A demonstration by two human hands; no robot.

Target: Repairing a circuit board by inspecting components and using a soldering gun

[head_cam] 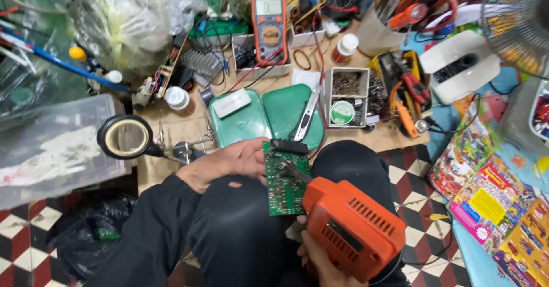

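Note:
My left hand (pixel 231 162) grips the left edge of a green circuit board (pixel 283 184) and holds it upright over my knees. My right hand (pixel 320 258) is closed around the handle of an orange soldering gun (pixel 351 227). The gun's metal tip (pixel 294 172) touches the face of the board. Both my knees, in black trousers, sit under the board. Most of the right hand is hidden behind the gun's body.
A low wooden bench (pixel 171 130) ahead carries a green tray (pixel 269 115), an orange multimeter (pixel 270 27), a magnifier on a stand (pixel 126 137), a box of parts with a solder reel (pixel 343 98), pliers (pixel 409 95) and bottles. A fan (pixel 514 24) and colourful packets (pixel 492 201) lie right.

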